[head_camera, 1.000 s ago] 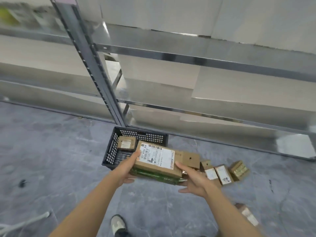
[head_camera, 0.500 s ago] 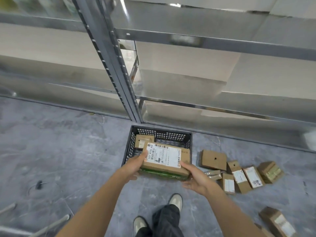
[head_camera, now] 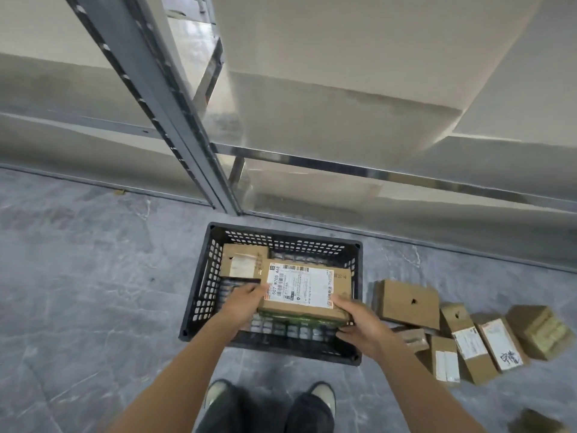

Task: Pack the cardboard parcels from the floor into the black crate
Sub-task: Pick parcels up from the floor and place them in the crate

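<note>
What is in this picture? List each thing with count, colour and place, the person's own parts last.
black perforated plastic crate: one, black, floor before the rack
large brown cardboard parcel with white label: one, brown, held over the crate
small brown cardboard parcel: one, brown, crate's far left corner
loose brown cardboard parcels: about seven, brown, floor right of the crate
grey metal shelving rack: one, grey, behind the crate
grey marbled floor: one, grey, underfoot
shoes: two, pale, bottom edge
left grip: one, holds the large parcel's left end
right grip: one, holds its right end
</note>
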